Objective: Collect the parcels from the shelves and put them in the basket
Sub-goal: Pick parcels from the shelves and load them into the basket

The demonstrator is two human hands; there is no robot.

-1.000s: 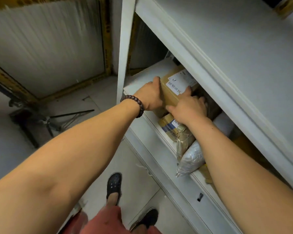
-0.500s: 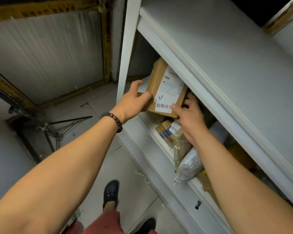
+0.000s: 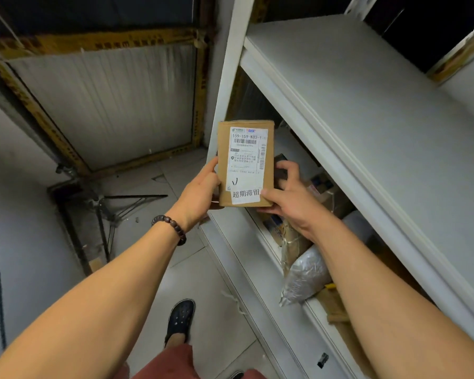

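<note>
Parcels [image 3: 304, 277] across shelf [image 3: 244, 269]; floor [image 3: 197, 269] open.

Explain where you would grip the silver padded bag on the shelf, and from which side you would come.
Pinch the silver bag at its lower corner, coming from the open front of the shelf. That corner sticks out past the shelf edge, so fingers can close on both faces, and the bag looks soft enough to pinch.

Label [image 3: 245, 160] print illegible, shelf parcels [image 3: 304, 277] partly behind right forearm [image 3: 394, 310]
</note>
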